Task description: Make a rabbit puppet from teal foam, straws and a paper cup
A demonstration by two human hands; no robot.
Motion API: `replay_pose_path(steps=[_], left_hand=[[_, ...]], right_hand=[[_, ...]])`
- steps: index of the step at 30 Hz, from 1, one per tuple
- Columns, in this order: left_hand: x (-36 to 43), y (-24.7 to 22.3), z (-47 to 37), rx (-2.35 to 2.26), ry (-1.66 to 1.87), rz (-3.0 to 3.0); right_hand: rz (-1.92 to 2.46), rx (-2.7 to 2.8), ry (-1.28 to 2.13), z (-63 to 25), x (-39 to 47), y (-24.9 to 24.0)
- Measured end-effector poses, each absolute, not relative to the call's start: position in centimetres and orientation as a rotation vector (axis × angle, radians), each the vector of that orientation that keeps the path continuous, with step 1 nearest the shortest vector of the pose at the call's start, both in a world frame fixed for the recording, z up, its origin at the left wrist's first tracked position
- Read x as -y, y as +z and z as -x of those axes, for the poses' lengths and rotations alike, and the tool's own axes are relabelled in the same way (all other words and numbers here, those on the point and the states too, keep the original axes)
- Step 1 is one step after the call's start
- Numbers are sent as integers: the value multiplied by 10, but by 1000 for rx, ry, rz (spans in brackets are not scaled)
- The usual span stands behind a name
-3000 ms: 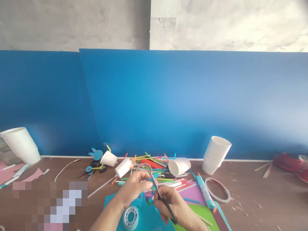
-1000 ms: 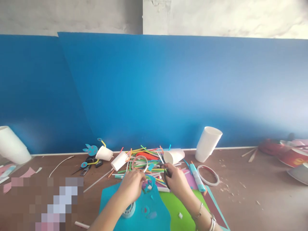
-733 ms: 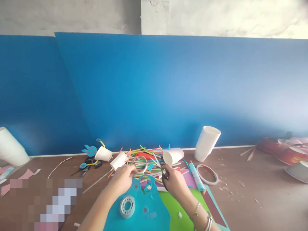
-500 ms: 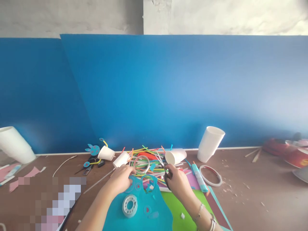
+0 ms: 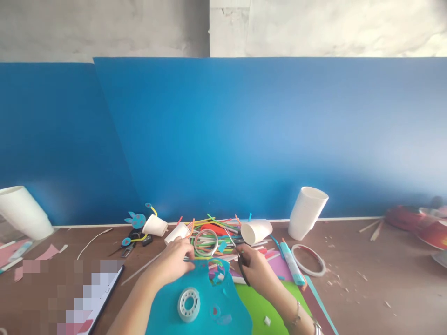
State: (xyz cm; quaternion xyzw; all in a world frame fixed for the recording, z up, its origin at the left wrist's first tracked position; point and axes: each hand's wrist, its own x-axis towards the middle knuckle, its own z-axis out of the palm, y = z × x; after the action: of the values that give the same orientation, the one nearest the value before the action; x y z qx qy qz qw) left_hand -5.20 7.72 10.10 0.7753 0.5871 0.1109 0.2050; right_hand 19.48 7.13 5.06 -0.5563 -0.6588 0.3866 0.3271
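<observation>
My right hand (image 5: pixel 252 263) grips dark-handled scissors (image 5: pixel 241 265), their metal blades pointing up and left over the pile of straws (image 5: pixel 228 232). My left hand (image 5: pixel 179 258) curls over the upper left edge of a blue paper sheet (image 5: pixel 167 307), fingers bent against it; their tips are partly hidden. A ragged round hole (image 5: pixel 217 272) is cut near the sheet's top. On the sheet lie a white tape roll (image 5: pixel 189 304) and a small round cutout with a red mark (image 5: pixel 214 311). Green paper (image 5: pixel 261 302) shows beneath, by my right wrist.
Paper cups (image 5: pixel 256 231) lie by the straws. A cup stack (image 5: pixel 308 212) leans at the right, near a tape ring (image 5: pixel 308 260) and a glue tube (image 5: pixel 292 261). A rabbit-headed cup figure (image 5: pixel 155 225) stands left. A blue board (image 5: pixel 223 139) rises behind the table.
The scissors have turned steeper in my right hand. My left hand has shifted slightly down, and a red-marked circle visible beside it before no longer shows clearly. The view has tilted up a little.
</observation>
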Motion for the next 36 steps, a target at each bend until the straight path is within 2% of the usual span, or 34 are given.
replay_pose_path(steps=[3,5,8,17,27,36], left_hand=[[-77,115,55,-1492,662,-1889],[-77,120,50,-1347,867,-1652],[-77,118,38,-1194,988,-1386],[-70,108,12,-1335,1003,-1305],[-75,92,8,-1119,1087,-1066],[-74,90,6,-1049,1015,-1020]], right_hand=[[1241,1636,1362,-192,-70,50],[1137,1650,1466,-191,-66,54],[1044,1708,1555,-190,-61,61],[1121,1697,1605,-187,-58,64],[1201,1733,1544,-190,-60,59],[1189,1756,1510,-188,-58,58]])
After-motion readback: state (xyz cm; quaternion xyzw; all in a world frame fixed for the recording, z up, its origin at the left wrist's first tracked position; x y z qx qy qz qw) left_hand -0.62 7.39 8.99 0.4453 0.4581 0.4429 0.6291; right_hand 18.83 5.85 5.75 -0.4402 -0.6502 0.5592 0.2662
